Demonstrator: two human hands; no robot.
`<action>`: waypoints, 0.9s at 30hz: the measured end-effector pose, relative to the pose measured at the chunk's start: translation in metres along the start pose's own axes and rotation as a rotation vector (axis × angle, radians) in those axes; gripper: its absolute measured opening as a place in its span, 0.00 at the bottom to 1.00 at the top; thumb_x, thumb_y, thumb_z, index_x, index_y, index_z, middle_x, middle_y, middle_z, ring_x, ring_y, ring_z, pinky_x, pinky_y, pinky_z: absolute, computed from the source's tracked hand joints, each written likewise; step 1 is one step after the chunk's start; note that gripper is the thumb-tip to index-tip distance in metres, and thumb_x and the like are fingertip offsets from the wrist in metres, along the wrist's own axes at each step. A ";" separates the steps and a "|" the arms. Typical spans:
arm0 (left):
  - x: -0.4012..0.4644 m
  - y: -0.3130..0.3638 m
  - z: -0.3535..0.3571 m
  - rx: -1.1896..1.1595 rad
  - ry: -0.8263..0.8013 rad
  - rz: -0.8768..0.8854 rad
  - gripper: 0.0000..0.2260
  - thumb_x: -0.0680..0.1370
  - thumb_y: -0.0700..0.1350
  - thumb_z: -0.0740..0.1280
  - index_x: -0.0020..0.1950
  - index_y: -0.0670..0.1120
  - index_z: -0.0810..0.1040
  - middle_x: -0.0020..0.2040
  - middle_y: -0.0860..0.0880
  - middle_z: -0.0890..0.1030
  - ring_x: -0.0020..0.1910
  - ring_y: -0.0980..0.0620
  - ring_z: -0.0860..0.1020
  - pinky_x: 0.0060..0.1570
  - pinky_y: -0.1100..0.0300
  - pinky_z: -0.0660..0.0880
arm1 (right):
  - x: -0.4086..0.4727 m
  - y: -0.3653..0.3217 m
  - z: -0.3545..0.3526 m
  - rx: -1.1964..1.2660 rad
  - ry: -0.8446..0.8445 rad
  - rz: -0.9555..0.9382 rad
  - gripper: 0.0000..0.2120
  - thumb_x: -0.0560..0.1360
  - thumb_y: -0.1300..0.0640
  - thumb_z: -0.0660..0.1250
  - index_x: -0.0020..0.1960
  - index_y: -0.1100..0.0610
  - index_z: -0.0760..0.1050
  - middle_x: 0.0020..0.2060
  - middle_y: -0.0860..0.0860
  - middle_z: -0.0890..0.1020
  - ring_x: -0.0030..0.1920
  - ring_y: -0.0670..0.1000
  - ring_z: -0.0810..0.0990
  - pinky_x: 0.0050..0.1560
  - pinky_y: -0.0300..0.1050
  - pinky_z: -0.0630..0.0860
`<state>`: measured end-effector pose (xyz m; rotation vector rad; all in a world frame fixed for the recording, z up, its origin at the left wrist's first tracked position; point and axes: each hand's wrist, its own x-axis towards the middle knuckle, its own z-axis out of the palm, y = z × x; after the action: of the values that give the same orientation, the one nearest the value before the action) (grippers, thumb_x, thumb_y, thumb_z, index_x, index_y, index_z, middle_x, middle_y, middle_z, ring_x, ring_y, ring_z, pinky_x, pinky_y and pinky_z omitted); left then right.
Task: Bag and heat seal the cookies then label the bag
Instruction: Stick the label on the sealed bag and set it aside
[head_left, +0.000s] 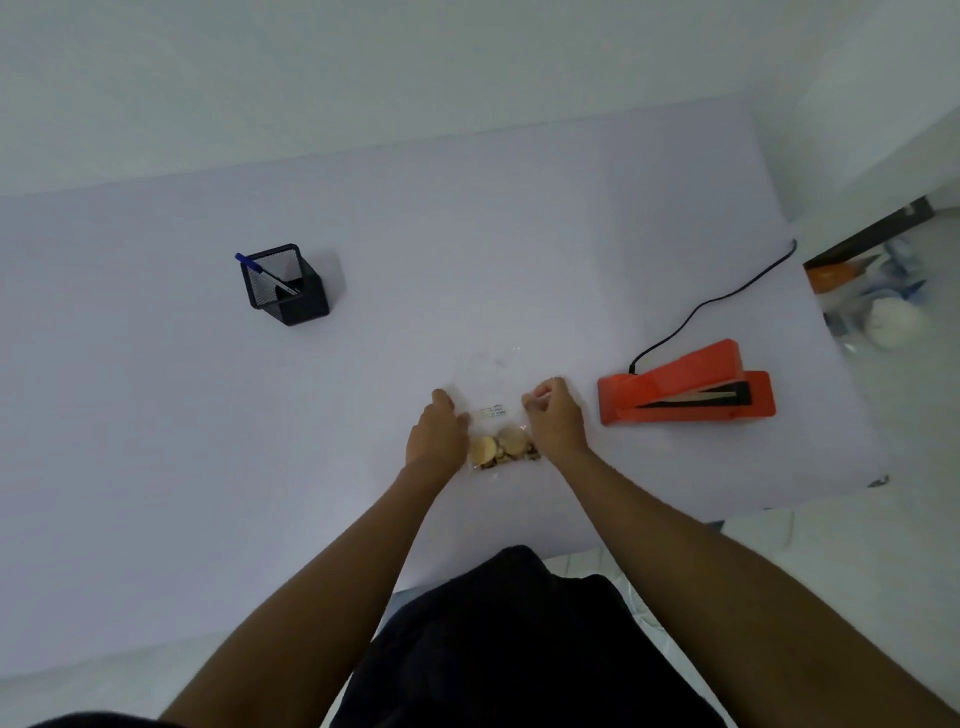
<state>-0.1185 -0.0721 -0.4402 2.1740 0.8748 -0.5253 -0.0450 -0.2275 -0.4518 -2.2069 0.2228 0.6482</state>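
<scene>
Landmark: the clear bag (493, 395), flat on the white table (156, 415) at centre.

Far to the bag's left and beyond it, a black mesh pen holder (288, 288) stands with a blue pen (260, 270) in it.

At the bag's left edge, the left hand (436, 431) rests with fingers extended, pressing the film down.

Inside the bag's near end lie the cookies (501, 447); a white label (492, 412) sits across its middle.

At the bag's right edge, the right hand (553, 421) has fingers curled in a narrow pinch, apparently on the label's end or the film; which cannot be told.

To the bag's right, the orange heat sealer (685, 384) sits, lid raised, cord (727, 301) trailing away.

Risk, judged: the slippery film may shift and set the label crooked or creased. Pressing near the cookies may crack them. Whether the seal is made cannot be told.
</scene>
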 end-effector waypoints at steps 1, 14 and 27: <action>-0.005 -0.007 0.001 -0.011 0.021 -0.027 0.11 0.82 0.50 0.60 0.57 0.43 0.69 0.48 0.44 0.78 0.46 0.42 0.79 0.42 0.52 0.74 | -0.010 0.005 -0.002 0.033 0.022 -0.002 0.05 0.79 0.57 0.65 0.50 0.58 0.72 0.41 0.51 0.79 0.39 0.50 0.77 0.40 0.43 0.73; 0.002 -0.012 -0.014 -0.432 -0.022 -0.114 0.06 0.78 0.49 0.65 0.47 0.47 0.77 0.42 0.45 0.84 0.44 0.44 0.83 0.49 0.44 0.81 | -0.024 0.000 0.026 0.131 -0.034 -0.009 0.15 0.78 0.64 0.65 0.64 0.61 0.77 0.57 0.56 0.81 0.56 0.52 0.79 0.58 0.43 0.76; 0.084 0.017 -0.102 -0.501 -0.269 -0.069 0.25 0.76 0.38 0.70 0.71 0.38 0.66 0.60 0.41 0.78 0.52 0.45 0.79 0.46 0.54 0.81 | 0.074 -0.090 0.043 0.253 -0.200 0.014 0.32 0.74 0.70 0.66 0.75 0.55 0.64 0.68 0.55 0.73 0.64 0.58 0.77 0.60 0.53 0.77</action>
<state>-0.0383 0.0312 -0.4150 1.5844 0.8297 -0.5485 0.0346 -0.1319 -0.4549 -1.8872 0.2048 0.7976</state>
